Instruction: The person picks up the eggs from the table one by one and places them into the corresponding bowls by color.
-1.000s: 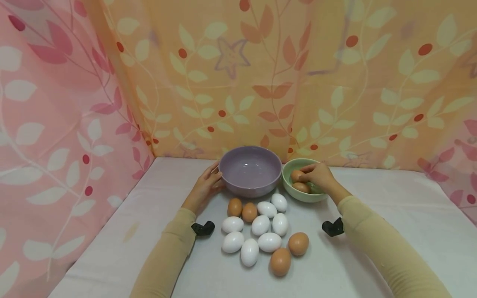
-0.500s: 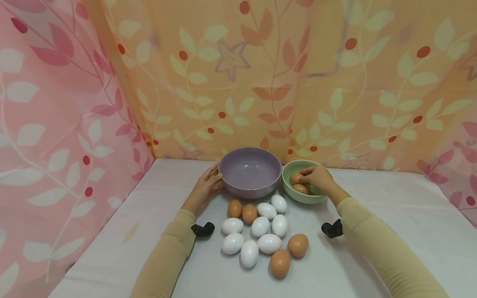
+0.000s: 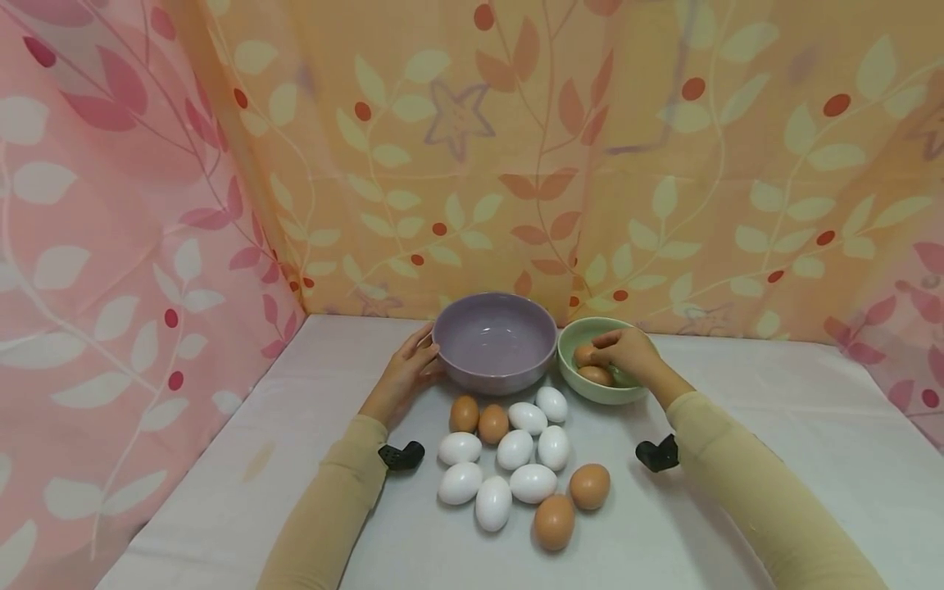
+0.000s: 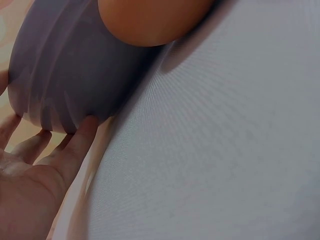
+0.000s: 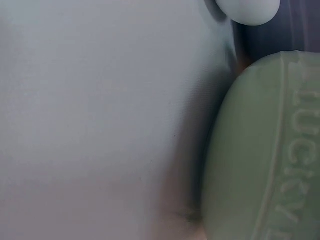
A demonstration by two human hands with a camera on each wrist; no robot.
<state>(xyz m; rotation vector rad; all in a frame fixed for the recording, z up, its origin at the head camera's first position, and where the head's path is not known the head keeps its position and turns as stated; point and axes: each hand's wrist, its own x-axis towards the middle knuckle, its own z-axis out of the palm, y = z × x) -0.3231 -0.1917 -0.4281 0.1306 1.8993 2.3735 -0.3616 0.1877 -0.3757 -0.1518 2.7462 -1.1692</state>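
Note:
The left hand (image 3: 406, 369) rests against the left side of a wide purple bowl (image 3: 494, 340). Its fingers are extended and touch the bowl's outer wall in the left wrist view. To the right, a smaller pale green bowl (image 3: 605, 395) stands beside the purple one. Reaching over its rim, the right hand (image 3: 628, 352) holds a brown egg (image 3: 583, 355) with the fingertips, inside the bowl. A second brown egg (image 3: 596, 376) lies just in front of it. The right hand is out of sight in the right wrist view, where the green bowl's embossed outer wall (image 5: 245, 150) fills the right side.
On the white tablecloth (image 3: 295, 492) in front of the bowls lie several white eggs (image 3: 515, 450). Two brown eggs (image 3: 493, 424) sit near the purple bowl; two more brown eggs (image 3: 555, 522) lie closer to the front. A patterned curtain (image 3: 457, 188) hangs behind.
The head view has tilted a little, so the scene sits slightly lower. Both hands and both bowls keep their places; the held egg has shifted very slightly left.

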